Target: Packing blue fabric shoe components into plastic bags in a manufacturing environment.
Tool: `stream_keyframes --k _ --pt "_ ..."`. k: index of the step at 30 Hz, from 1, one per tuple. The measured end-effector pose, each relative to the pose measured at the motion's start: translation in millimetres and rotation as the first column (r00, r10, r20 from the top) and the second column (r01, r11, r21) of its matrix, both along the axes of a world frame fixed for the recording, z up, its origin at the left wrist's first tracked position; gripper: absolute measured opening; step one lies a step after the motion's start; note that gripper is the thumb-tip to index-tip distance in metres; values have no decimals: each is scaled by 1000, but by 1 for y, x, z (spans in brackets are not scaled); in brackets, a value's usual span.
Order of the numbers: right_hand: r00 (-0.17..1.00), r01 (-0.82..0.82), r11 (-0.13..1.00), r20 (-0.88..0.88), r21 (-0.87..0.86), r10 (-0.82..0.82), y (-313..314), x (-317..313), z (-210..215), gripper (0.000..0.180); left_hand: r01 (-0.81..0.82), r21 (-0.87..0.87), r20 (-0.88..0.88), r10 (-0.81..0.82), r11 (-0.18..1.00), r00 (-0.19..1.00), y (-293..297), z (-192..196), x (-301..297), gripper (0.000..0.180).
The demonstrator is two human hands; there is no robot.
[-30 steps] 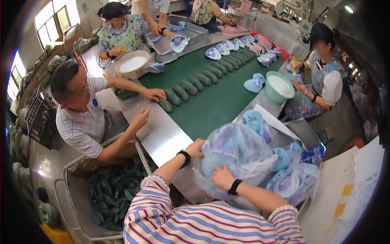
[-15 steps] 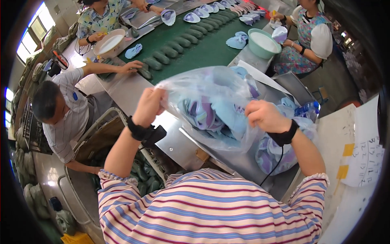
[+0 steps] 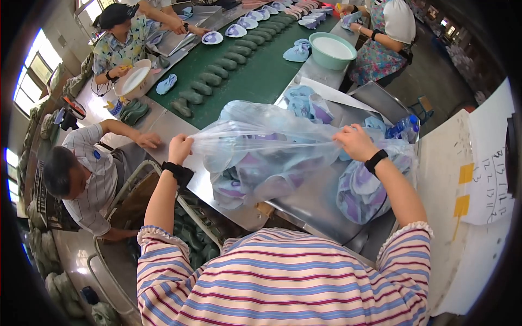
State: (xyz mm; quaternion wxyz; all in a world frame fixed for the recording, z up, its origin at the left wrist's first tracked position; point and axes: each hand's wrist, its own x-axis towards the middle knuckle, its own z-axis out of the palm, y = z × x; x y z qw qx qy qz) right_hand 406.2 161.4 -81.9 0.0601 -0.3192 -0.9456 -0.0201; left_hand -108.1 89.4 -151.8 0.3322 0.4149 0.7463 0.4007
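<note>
A clear plastic bag [image 3: 266, 142] is pulled taut across my front, its mouth edge drawn into a nearly straight line. My left hand [image 3: 180, 149] pinches one end of that edge and my right hand [image 3: 356, 142] grips the other. Inside and below the film show light blue and purple shoe uppers [image 3: 247, 187], bunched over the metal table [image 3: 315, 209]. Beside my right forearm lies a second clear bag of similar uppers [image 3: 363, 190]. Loose light blue uppers [image 3: 304, 103] rest just beyond the stretched bag.
Ahead runs a green conveyor belt [image 3: 247, 81] with a row of dark green shoe lasts [image 3: 217, 70]. At left a co-worker [image 3: 81, 168] leans over a cart of lasts [image 3: 196, 239]. A mint basin [image 3: 333, 51] and bottles [image 3: 402, 127] stand at right.
My hands have spread apart and the bag's mouth is stretched between them. The bag and its uppers have shifted left and nearer. The co-worker's hand has left the last on the belt.
</note>
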Motion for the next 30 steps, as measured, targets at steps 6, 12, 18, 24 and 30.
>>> stream_keyframes --k 6,12,18,24,30 --pt "969 -148 984 213 96 125 -25 -36 14 6 511 117 -765 -251 852 593 -9 36 29 50" --pt "841 -522 850 123 -65 526 -58 -80 0 9 638 -131 -818 -446 759 363 14 35 110 48" --pt "970 -95 973 241 209 43 -28 -27 -25 6 658 -316 -570 -691 683 444 52 50 92 40" --pt "825 -463 879 306 -115 475 -89 -98 -37 7 805 -154 -854 -487 572 182 30 26 145 76" --pt "891 -284 871 225 -402 394 -105 -102 -47 15 713 -573 -625 -778 403 -63 44 -9 123 11"
